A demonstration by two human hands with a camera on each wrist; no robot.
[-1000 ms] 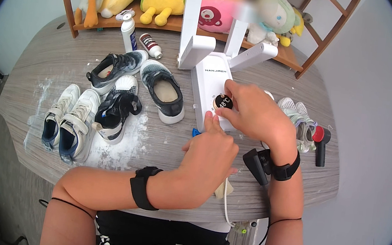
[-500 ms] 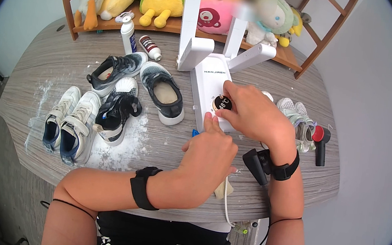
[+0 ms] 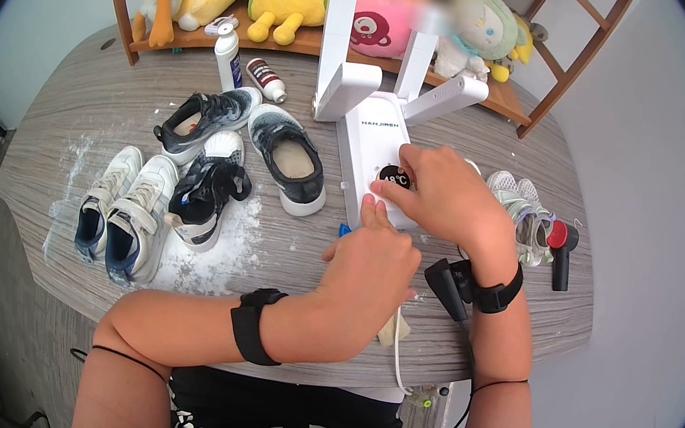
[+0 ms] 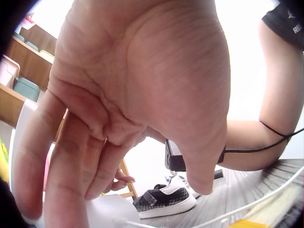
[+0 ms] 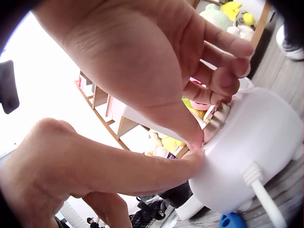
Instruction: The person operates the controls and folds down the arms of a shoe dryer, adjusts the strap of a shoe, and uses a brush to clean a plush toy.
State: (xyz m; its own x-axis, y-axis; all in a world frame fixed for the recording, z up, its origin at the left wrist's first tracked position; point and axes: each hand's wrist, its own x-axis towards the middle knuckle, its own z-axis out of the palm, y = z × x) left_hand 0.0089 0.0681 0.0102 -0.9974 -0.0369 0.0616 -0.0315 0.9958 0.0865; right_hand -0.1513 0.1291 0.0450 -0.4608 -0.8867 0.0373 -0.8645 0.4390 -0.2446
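Note:
A white shoe dryer [image 3: 373,136] lettered NANJIREN stands on the table, its several arms raised or angled outward. Thumb and index finger of my right hand [image 3: 456,198] pinch the round dial [image 3: 395,176], whose black display reads about 48°C. In the right wrist view the dial's metallic side [image 5: 217,122] shows between them, while the other fingers curl loosely. My left hand [image 3: 368,281] touches the dryer's front panel just below the dial with index and middle fingers extended. That hand's palm [image 4: 142,71] fills much of the left wrist view.
Dark sneakers [image 3: 287,160] and white shoes [image 3: 140,215] stand to the left amid white powder [image 3: 217,258]. Behind are a white bottle [image 3: 227,59], a lying bottle [image 3: 266,81] and a shelf of plush toys [image 3: 287,2]. Light shoes [image 3: 530,220] and a red-headed brush [image 3: 561,249] are right.
My right hand has turned the dial clockwise; its display lettering, tilted before, is now nearly level. The right thumb has swung leftward along the dial's edge. My left hand stays on the panel.

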